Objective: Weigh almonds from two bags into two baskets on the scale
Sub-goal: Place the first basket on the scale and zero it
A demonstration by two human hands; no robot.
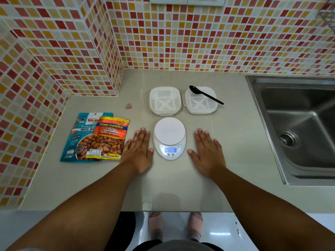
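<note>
1. Two square white slotted plastic baskets, the left basket (165,100) and the right basket (200,100), sit side by side behind one round white digital scale (170,138) reading 0.
2. Two glossy foil almond bags lie flat at left, tops toward the wall: the orange bag (108,137) overlaps the teal bag (82,137).
3. One black plastic spoon (205,94) lies diagonally across the right basket, bowl pointing left.
4. The left hand (138,151) and right hand (208,151) lie flat on the smooth grey counter (172,187), flanking the scale, fingers straight and together, holding nothing.
</note>
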